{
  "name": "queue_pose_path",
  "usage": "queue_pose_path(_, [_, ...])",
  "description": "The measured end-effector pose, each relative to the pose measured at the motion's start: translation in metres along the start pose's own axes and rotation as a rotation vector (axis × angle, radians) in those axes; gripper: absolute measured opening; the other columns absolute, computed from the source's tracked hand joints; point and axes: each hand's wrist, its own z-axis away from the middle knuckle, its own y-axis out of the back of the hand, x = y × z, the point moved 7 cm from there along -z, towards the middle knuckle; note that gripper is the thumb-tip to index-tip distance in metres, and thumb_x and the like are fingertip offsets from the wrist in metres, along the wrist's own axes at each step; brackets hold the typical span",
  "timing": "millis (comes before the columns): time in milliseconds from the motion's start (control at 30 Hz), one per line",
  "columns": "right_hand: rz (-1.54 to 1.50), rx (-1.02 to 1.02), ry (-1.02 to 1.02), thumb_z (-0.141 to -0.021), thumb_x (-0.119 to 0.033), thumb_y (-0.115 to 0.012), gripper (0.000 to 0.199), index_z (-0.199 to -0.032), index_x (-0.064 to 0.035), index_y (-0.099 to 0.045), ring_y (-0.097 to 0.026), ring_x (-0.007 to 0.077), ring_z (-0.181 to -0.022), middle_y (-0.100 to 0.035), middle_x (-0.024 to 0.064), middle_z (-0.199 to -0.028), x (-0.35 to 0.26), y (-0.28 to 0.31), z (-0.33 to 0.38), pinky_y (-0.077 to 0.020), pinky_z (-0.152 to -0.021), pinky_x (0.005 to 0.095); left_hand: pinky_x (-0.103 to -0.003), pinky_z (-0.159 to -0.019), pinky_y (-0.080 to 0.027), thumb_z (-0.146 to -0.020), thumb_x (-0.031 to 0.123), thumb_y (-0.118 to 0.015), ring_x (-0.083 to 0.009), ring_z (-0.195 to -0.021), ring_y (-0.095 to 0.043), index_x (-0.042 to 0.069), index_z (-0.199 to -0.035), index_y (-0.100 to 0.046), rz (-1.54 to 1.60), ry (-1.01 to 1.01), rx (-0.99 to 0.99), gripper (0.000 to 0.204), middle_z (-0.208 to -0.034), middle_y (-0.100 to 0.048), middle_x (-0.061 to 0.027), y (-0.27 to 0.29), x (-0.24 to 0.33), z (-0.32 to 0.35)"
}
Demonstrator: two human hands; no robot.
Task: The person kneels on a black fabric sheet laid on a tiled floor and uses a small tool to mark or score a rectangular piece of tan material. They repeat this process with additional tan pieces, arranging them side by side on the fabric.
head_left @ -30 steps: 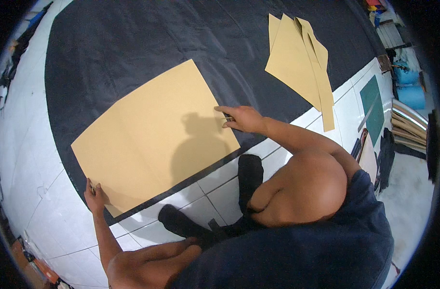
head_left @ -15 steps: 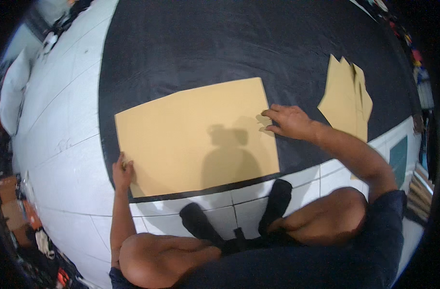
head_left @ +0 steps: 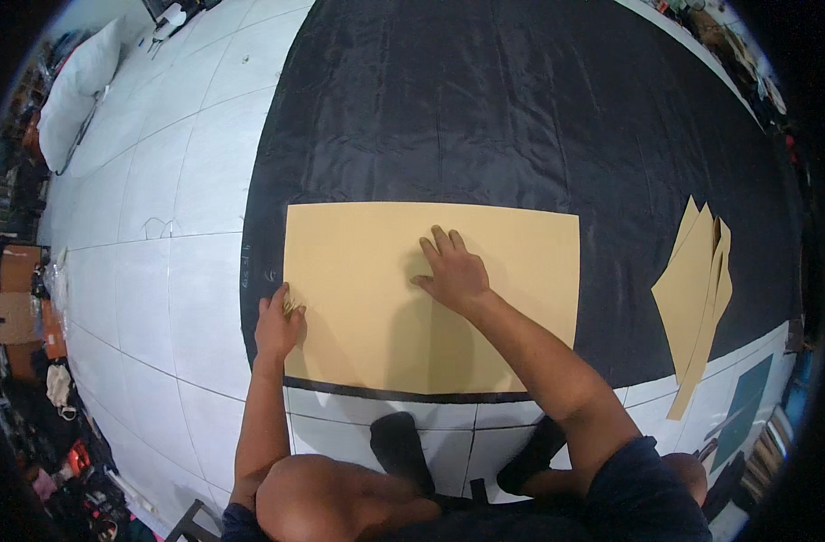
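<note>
From my end of the feed, the step in hand looks like setting the sheet (head_left: 367, 298) in place on the cloth (head_left: 430, 126). The sheet is tan and lies flat; black cloth runs out beyond its far edge, shows as a band along its left side and as only a narrow strip along its near edge.

I have the left hand (head_left: 277, 330) at the sheet's left edge, thumb and forefinger a little apart near its border; whether they pinch something small there, I cannot tell. The right hand (head_left: 462, 280) is over the middle of the sheet, fingers spread wide and gripping nothing I can see. I cannot tell how hard it presses, or whether the palm touches at all.

Just left of the sheet, pale marks (head_left: 270, 275) show on the cloth. Well to its right lies a fan of tan pieces (head_left: 688, 289), one long strip reaching down past the level of the sheet's near edge.

As I judge it, the next move calls for light, even pressure at the middle while the left fingers mind the edge, so the sheet neither skids nor drags the wrinkled cloth.
</note>
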Motion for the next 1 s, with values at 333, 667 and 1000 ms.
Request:
queue_pose_path(333, [0.010, -0.062, -0.030, -0.091, -0.052, -0.067, 0.075, -0.150, -0.0125, -0.044, -0.031, 0.0371, -0.148, -0.030, 0.0147, -0.162, 0.005, -0.009, 0.000, -0.0475, -0.107, 0.0487, -0.047, -0.086, -0.053, -0.094, 0.036, -0.063, -0.0355, -0.103, -0.064, 0.016, -0.140, -0.058, 0.099, 0.011, 0.236, 0.050, -0.117, -0.057, -0.0143, 0.017, 0.034, -0.055])
queue_pose_path(667, [0.063, 0.103, 0.054, -0.088, -0.048, -0.072, 0.070, -0.143, -0.0104, -0.053, -0.044, 0.0407, -0.138, -0.044, 0.0188, -0.152, -0.002, -0.005, 0.002, -0.0531, -0.100, 0.0453, -0.046, -0.085, -0.053, -0.096, 0.037, -0.062, -0.0340, -0.100, -0.063, 0.014, -0.136, -0.062, 0.139, -0.070, 0.283, 0.047, -0.113, -0.055, -0.0138, 0.004, 0.040, -0.092])
queue_pose_path(1000, [0.050, 0.148, 0.088, -0.087, -0.048, -0.073, 0.069, -0.140, -0.0084, -0.057, -0.046, 0.0410, -0.137, -0.047, 0.0200, -0.150, -0.004, 0.000, 0.002, -0.0521, -0.102, 0.0457, -0.045, -0.078, -0.054, -0.092, 0.036, -0.067, -0.0325, -0.095, -0.064, 0.014, -0.133, -0.064, 0.142, -0.139, 0.353, 0.047, -0.107, -0.054, -0.0119, 0.004, 0.035, -0.093])
